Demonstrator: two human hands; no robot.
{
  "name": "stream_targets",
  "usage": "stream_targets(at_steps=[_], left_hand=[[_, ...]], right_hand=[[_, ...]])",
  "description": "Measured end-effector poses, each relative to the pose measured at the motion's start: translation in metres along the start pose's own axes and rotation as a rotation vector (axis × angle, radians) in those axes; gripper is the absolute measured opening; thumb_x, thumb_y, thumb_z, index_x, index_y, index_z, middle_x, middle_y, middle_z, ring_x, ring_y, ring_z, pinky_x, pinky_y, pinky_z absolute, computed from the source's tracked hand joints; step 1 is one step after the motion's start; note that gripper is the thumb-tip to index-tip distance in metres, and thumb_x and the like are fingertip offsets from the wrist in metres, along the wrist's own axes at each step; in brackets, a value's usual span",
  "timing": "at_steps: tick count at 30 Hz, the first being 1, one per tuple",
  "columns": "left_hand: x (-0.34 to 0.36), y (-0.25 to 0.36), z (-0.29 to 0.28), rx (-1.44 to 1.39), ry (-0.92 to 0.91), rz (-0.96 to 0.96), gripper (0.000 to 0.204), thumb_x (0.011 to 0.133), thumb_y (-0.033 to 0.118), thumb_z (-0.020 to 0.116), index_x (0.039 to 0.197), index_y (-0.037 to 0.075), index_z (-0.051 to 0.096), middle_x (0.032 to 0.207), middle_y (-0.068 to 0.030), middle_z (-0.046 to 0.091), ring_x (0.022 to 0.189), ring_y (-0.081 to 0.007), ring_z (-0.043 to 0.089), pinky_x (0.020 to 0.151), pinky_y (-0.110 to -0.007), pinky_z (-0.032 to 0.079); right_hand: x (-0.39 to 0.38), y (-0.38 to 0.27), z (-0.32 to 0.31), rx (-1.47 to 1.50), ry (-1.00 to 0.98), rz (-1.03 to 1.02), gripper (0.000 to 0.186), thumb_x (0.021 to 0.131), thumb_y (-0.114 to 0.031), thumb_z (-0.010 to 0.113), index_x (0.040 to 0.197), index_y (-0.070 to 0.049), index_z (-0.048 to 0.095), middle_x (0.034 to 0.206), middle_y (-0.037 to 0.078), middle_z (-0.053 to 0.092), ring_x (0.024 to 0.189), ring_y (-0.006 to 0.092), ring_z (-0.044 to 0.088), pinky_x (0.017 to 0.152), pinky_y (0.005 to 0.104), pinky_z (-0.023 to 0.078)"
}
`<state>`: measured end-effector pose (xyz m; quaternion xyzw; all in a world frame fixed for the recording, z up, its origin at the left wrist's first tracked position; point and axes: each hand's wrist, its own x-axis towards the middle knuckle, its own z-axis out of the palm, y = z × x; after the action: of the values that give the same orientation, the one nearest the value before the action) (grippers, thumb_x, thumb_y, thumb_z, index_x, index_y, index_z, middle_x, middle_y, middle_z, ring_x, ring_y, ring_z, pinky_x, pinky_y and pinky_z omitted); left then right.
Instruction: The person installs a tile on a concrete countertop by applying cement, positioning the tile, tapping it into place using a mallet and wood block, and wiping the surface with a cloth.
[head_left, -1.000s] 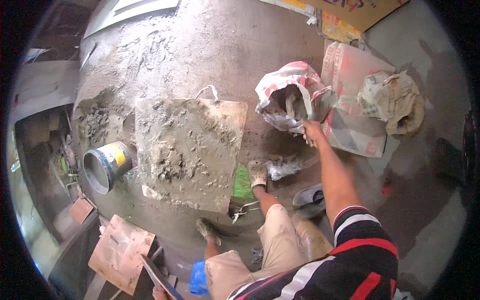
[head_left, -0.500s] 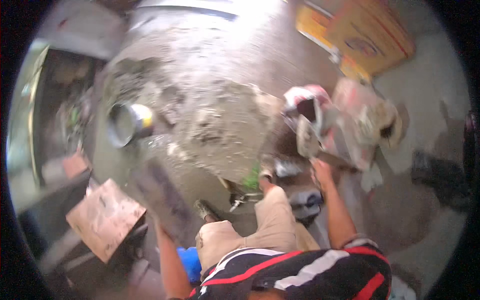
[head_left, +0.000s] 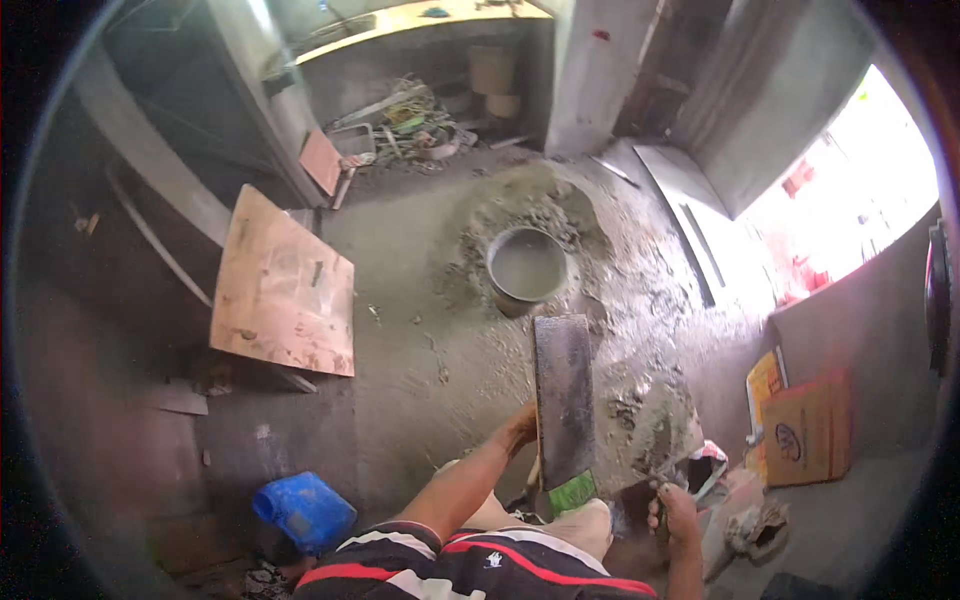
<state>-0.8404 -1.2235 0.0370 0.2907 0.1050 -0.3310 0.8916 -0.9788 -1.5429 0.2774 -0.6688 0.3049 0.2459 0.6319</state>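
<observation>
My left hand [head_left: 522, 424] is closed on the left edge of a long dark rectangular board [head_left: 565, 395], whose face carries a thin grey film. Its fingers are mostly hidden behind the board. My right hand [head_left: 676, 512] is curled round the handle of what looks like a trowel, with a dark brownish blade [head_left: 634, 506] to its left. Wet grey mortar [head_left: 645, 420] lies heaped on the floor just beyond that hand. A round bucket [head_left: 527, 268] of grey, watery liquid stands past the board's far end, against a second mortar heap [head_left: 560, 200].
On the left stands a mortar-stained plywood sheet [head_left: 282, 285], with a blue jerrycan [head_left: 305, 510] nearer me. Crumpled sacks [head_left: 745, 520] and a cardboard box [head_left: 808, 430] are at right. Debris [head_left: 420, 125] lies under the far counter. Flat panels [head_left: 685, 215] rest by the bright doorway.
My view has swung left and up, so the bucket, plywood and box appear further right. The board now points forward in front of me. Both hands keep their hold.
</observation>
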Motion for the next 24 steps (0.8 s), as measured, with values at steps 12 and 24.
stream_targets(at_steps=[12, 24], left_hand=[[-0.041, 0.193, -0.111, -0.192, -0.048, 0.513, 0.045, 0.106, 0.034, 0.054, 0.142, 0.007, 0.056, 0.137, -0.0109, 0.064, 0.119, -0.0259, 0.064, 0.103, -0.043, 0.053], [-0.028, 0.404, -0.125, -0.252, 0.099, 0.732, 0.045, 0.107, 0.034, 0.053, 0.143, 0.007, 0.055, 0.137, -0.011, 0.064, 0.12, -0.0262, 0.064, 0.103, -0.043, 0.053]], right_hand=[[0.065, -0.175, 0.323, -1.074, -0.08, -0.775, 0.034, 0.096, -0.025, 0.058, 0.124, -0.006, 0.063, 0.105, 0.023, 0.07, 0.101, 0.0453, 0.068, 0.089, 0.0527, 0.052], [0.172, -0.341, 0.42, -0.899, -0.217, -1.235, 0.034, 0.089, -0.017, 0.067, 0.122, -0.006, 0.067, 0.102, 0.022, 0.07, 0.093, 0.044, 0.068, 0.081, 0.0483, 0.055]])
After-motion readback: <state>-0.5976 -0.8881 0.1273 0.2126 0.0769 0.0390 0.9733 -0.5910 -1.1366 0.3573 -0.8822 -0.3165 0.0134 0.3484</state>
